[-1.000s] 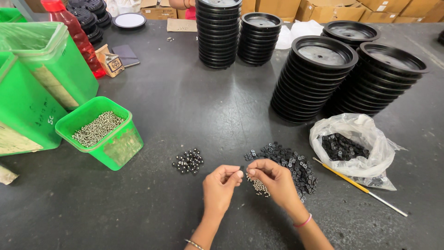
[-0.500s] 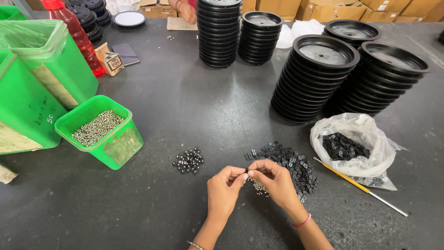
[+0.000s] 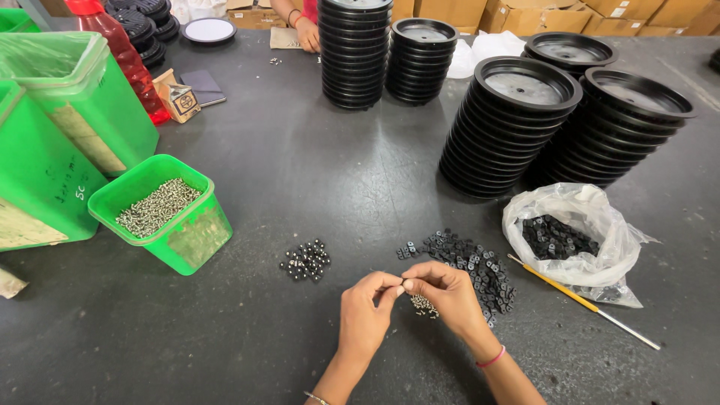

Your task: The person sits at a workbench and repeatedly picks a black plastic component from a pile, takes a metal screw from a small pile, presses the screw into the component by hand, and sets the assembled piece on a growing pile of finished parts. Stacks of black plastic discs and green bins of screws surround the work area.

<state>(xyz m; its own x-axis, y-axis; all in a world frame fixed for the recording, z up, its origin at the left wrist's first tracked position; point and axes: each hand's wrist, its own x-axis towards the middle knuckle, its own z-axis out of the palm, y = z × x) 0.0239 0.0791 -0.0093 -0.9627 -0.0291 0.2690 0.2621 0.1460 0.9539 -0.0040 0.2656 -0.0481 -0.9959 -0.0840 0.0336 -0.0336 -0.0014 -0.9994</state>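
I see left hand [image 3: 365, 309] and right hand [image 3: 448, 294] pinching one small part together beside the black clip pile [image 3: 469, 264]; a small finished cluster [image 3: 306, 260] lies left of it, most clips remain.

A tiny dark part [image 3: 406, 284] sits pinched between the fingertips of both hands, too small to make out further. Just beneath it, near the table's front edge, lies a small cluster of silvery screws [image 3: 424, 305], touching a spread heap of small black plastic clips [image 3: 472, 262].

Left grip [image 3: 367, 300] against right grip [image 3: 442, 289]
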